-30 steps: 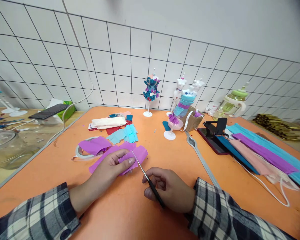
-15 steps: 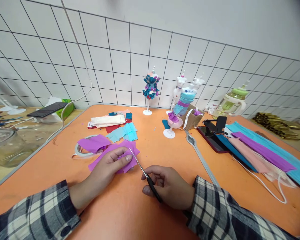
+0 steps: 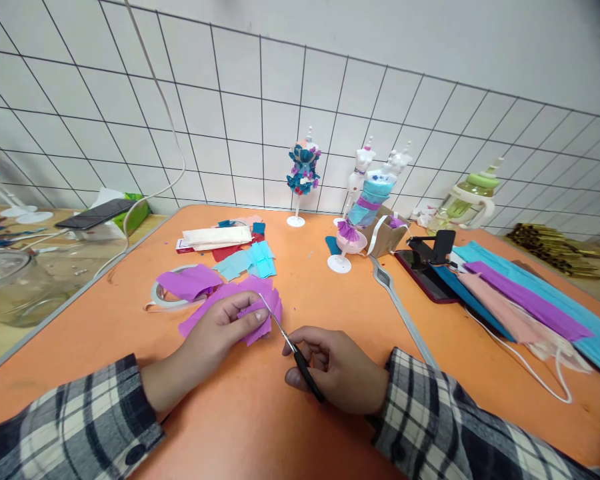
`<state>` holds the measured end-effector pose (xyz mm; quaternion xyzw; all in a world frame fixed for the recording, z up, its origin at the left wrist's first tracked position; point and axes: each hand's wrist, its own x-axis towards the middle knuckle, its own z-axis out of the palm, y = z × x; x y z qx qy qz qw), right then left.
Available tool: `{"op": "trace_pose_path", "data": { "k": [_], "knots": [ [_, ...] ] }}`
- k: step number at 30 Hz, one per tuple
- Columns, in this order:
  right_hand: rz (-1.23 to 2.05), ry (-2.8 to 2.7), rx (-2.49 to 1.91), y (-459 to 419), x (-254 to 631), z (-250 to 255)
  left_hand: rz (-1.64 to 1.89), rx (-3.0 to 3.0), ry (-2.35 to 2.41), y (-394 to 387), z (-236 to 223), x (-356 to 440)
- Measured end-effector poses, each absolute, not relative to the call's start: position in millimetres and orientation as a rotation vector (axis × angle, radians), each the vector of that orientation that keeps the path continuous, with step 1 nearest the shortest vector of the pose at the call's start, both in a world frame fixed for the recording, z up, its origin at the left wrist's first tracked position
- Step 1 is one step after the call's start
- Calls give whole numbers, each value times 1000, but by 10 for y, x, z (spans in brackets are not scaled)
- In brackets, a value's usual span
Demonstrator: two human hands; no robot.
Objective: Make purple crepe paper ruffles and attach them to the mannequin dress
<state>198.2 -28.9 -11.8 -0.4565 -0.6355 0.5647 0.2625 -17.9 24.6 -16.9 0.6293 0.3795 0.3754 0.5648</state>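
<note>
While fingers of the left hand [image 3: 214, 331] pinch a purple sheet [image 3: 254, 336], those of the right hand [image 3: 341, 368] curl around scissors [image 3: 306, 372].

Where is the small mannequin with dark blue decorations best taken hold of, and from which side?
Probably by its thin white stem, coming from the front: the mannequin stands upright with the tiled wall behind it, and the decorations sit higher, leaving the stem bare.
</note>
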Motion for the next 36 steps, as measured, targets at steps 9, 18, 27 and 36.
{"op": "trace_pose_path", "data": {
  "k": [9, 18, 27, 36],
  "knots": [
    [1541, -1719, -1223, -294, 1986, -128, 874, 1522, 891, 250, -159, -187],
    [1640, -1631, -1169, -299, 1969, -142, 887, 1510, 915, 230, -119, -151],
    [1571, -1683, -1175, -301, 1971, -125, 845, 1581, 935, 215, -65, -140],
    [1554, -1721, -1218, -300, 1980, -122, 830, 1594, 924, 221, -75, -140]
  ]
}}
